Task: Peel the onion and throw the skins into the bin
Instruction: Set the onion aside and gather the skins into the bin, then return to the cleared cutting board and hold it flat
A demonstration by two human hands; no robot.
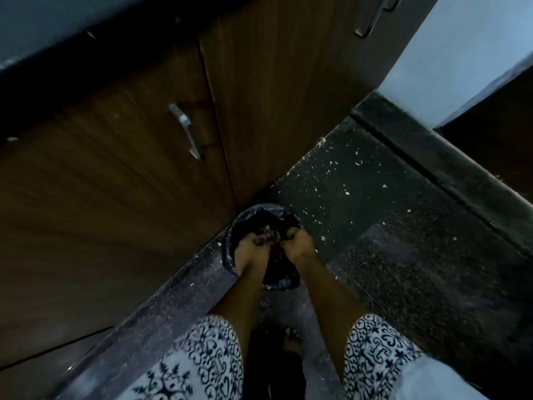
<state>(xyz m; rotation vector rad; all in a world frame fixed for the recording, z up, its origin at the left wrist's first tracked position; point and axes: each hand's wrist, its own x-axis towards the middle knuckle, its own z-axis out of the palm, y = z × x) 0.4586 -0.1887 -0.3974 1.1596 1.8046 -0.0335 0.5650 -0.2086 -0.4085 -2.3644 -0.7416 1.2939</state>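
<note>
You hold both fists over the bin (230,243), which stands on the floor (360,203) in the corner by the cupboard (129,197), so scraps fall inside; left hand (253,246) and right hand (298,241) are curled around reddish skins (269,236); no onion in sight

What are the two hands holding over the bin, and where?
Both the left hand and right hand pinch purplish onion skins between fingertips, over the bin.

Dark speckled floor (360,192) — bin (230,252) (black-lined) and pale scraps (357,163).
</note>
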